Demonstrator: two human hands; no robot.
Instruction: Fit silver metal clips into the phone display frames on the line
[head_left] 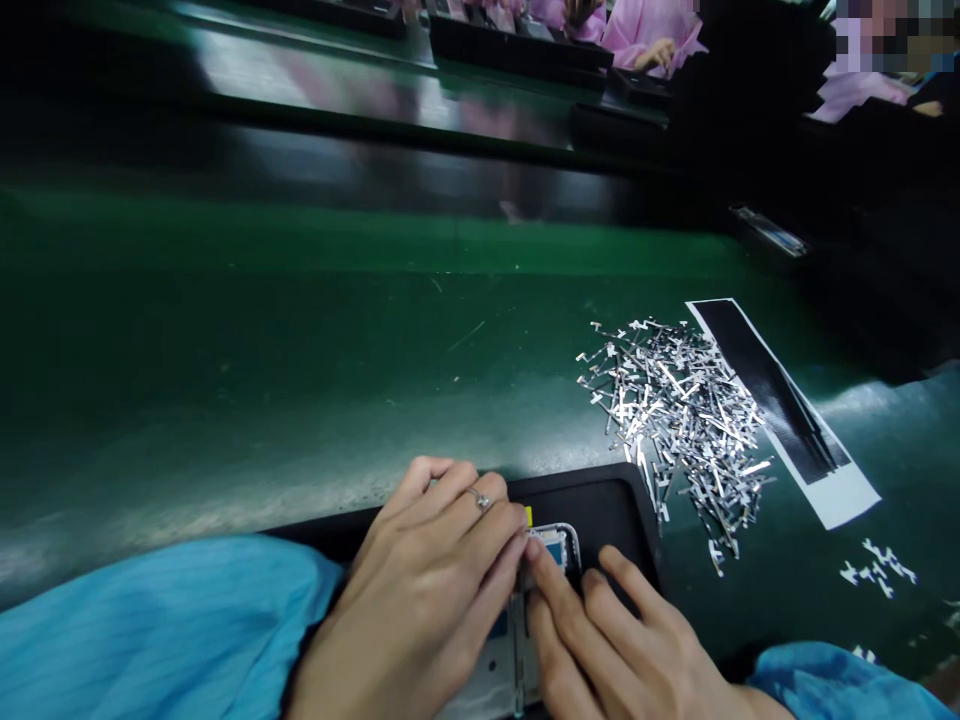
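Both my hands rest on a silver phone frame (559, 548) that lies in a black tray (600, 500) at the near edge of the green table. My left hand (427, 600), with a ring on one finger, lies flat over the frame's left side, fingers together and pressing down. My right hand (607, 640) presses the frame's right edge with its fingertips, fingers stretched out. Most of the frame is hidden under the hands. Both sleeves are blue.
A heap of small silver metal strips (675, 410) lies right of the tray. Beside it is a white card with a black strip (780, 400), and a few loose strips (877, 570). Beyond runs a dark conveyor (375, 170); people in pink sit at the far side.
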